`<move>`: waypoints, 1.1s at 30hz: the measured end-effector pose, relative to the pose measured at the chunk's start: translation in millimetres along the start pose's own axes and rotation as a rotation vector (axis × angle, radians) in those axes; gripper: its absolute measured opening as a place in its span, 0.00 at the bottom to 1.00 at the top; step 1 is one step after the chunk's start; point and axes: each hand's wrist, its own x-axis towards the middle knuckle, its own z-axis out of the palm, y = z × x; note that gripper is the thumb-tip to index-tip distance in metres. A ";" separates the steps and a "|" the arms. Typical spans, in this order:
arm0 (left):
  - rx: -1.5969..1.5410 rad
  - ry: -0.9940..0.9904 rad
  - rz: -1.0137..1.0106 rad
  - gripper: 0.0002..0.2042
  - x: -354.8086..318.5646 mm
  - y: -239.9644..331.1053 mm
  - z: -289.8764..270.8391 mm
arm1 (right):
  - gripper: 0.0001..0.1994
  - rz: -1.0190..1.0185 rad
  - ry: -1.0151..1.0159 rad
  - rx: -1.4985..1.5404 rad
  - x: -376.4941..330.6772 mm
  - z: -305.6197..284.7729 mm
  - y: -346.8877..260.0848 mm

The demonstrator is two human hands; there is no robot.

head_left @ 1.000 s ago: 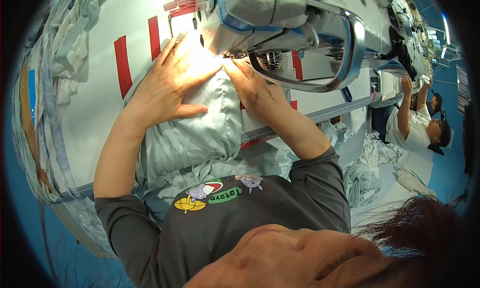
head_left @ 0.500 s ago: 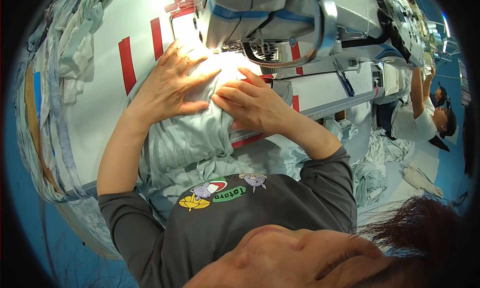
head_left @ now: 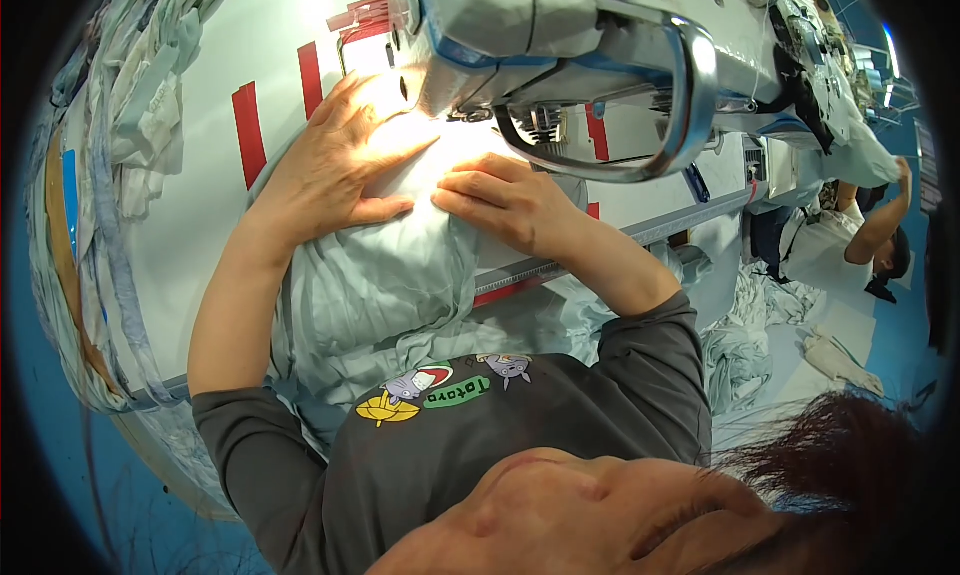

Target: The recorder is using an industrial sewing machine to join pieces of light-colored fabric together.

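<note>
Pale green fabric point(head_left: 375, 275) lies gathered on the white table and hangs down toward my lap. My left hand point(head_left: 335, 170) rests flat on it, fingers stretched forward and thumb apart. Opposite, my right hand point(head_left: 510, 195) has its fingers bent and pressed together on the cloth's right side; its thumb is hidden. Both sets of fingertips are close to the front of a white and blue sewing machine point(head_left: 490, 25). Bright lamp glare washes out the cloth under the needle area, so the stitching point cannot be made out.
A chrome loop point(head_left: 703, 85) juts from the machine above my right hand. Red tape strips point(head_left: 249, 135) mark the table, and a ruler strip point(head_left: 680, 218) runs along its edge. Heaped cloth point(head_left: 150, 125) lies left. Blue-handled snips point(head_left: 697, 183) lie right; a co-worker point(head_left: 830, 250) is beyond.
My right hand's fingers have drawn closer together, and its thumb has gone out of sight. The machine head and chrome loop appear larger and farther right. The co-worker's arm has moved, with cloth raised.
</note>
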 end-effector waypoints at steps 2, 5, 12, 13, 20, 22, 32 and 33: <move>0.019 0.025 0.000 0.31 1.7 -2.7 -0.7 | 0.18 0.045 -0.030 0.020 -1.3 2.4 0.8; -0.006 0.052 0.051 0.29 2.4 -6.7 -1.0 | 0.19 0.087 -0.021 0.033 -4.2 5.6 0.8; -0.046 0.051 0.082 0.25 2.4 -16.6 -0.9 | 0.18 0.125 -0.039 0.026 -6.9 10.1 1.8; -0.046 0.041 0.085 0.24 3.5 -18.5 -1.5 | 0.18 0.137 -0.023 0.044 -6.3 10.5 1.8; -0.049 0.148 0.121 0.18 9.7 -33.8 -1.7 | 0.19 0.202 -0.057 0.077 -3.9 9.9 2.1; -0.071 0.208 0.140 0.16 9.9 -40.2 0.7 | 0.20 0.212 -0.060 0.081 -5.0 9.8 2.4; 0.253 0.375 -0.069 0.20 -5.1 -25.1 2.8 | 0.22 0.160 0.146 -0.012 16.0 -1.0 -8.3; 0.362 0.432 -0.219 0.22 -16.0 -12.5 5.2 | 0.22 0.146 0.143 -0.026 19.2 -1.9 -11.7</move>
